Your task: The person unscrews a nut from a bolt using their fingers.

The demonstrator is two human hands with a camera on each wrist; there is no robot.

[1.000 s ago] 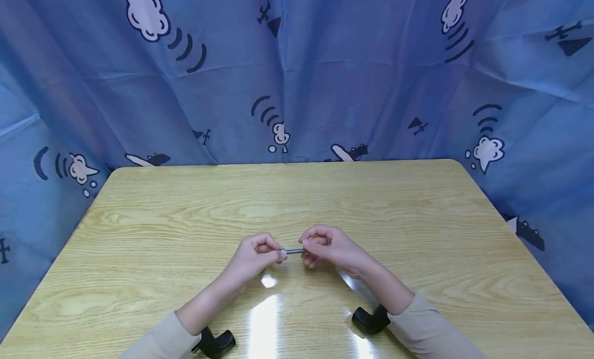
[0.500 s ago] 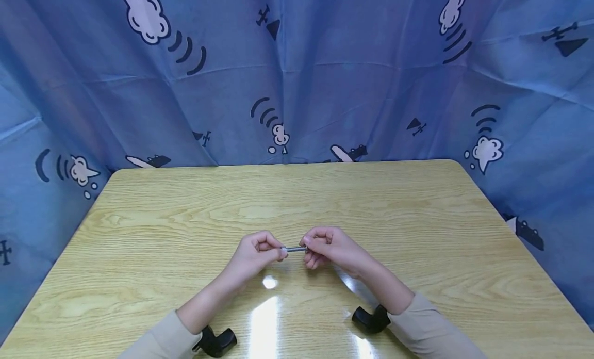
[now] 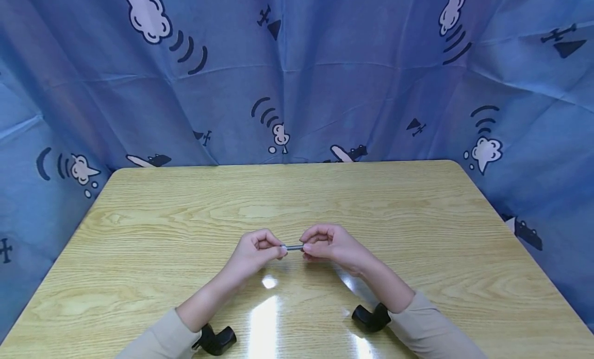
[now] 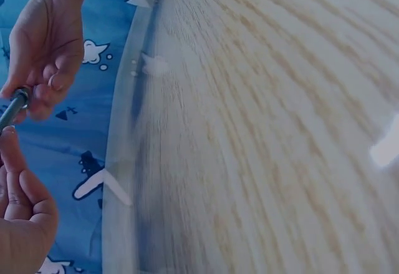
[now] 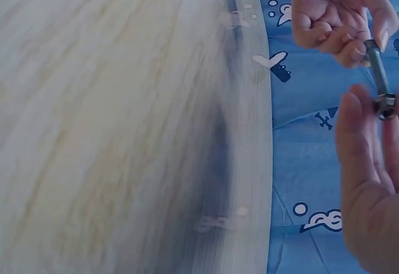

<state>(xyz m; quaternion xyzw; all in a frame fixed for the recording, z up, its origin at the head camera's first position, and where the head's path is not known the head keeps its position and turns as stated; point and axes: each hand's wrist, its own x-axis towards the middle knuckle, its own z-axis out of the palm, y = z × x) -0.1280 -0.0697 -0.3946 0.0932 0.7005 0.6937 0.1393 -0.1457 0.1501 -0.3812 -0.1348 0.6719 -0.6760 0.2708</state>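
A threaded metal bolt lies level between the two hands, above the table. My left hand pinches one end of it between thumb and index finger. In the right wrist view that hand's fingers cover part of the bolt's end, and the grey thread runs out from them. A shiny nut sits around the other end of the bolt. My right hand has thumb and fingers on either side of this nut, pinching it. From the left wrist, the nut shows right at the right hand's fingertips.
Under the hands is a wood-grain table with bright reflections near its front. A blue patterned curtain hangs behind it and at both sides. Black wrist devices stick out from both beige sleeves.
My right thumb has moved down across the bolt's end, after sitting higher half a second ago. The left hand keeps its pinch and has hardly moved.
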